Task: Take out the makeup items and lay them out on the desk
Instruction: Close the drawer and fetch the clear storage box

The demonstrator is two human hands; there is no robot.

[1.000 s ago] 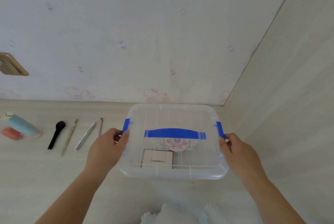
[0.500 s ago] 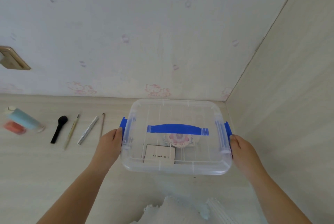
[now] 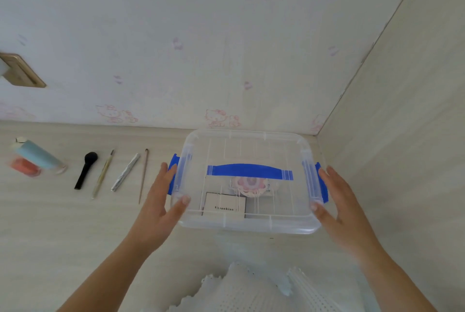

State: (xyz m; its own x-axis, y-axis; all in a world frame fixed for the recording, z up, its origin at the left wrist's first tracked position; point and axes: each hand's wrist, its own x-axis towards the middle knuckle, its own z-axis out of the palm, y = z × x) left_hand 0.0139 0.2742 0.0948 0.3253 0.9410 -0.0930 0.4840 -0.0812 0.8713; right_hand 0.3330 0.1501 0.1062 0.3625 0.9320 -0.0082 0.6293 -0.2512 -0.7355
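A clear plastic storage box [image 3: 247, 227] with a blue handle [image 3: 249, 172] on its lid stands on the desk by the right corner. Through the lid I see a white carton with black lettering [image 3: 225, 207] and a round pink item [image 3: 249, 185]. My left hand [image 3: 161, 201] holds the box's left side, fingers along the blue latch [image 3: 173, 175], thumb on the lid's front corner. My right hand [image 3: 344, 211] does the same at the right latch [image 3: 322, 183]. Left of the box lie a thin stick [image 3: 143, 175], silver pen [image 3: 125, 172], slim brush [image 3: 103, 173], black brush [image 3: 85, 173] and blue tube [image 3: 37, 156].
An orange-red item [image 3: 25, 167] lies beside the blue tube. A wallpapered wall runs behind the desk, with a gold socket plate [image 3: 22, 71] at the left. A pale side panel [image 3: 402, 135] closes off the right. White lace fabric [image 3: 251, 291] shows at the bottom edge.
Both blue latches have swung outward from the lid. My hands have slid forward along the box's sides, and my thumbs now rest on the lid's front corners.
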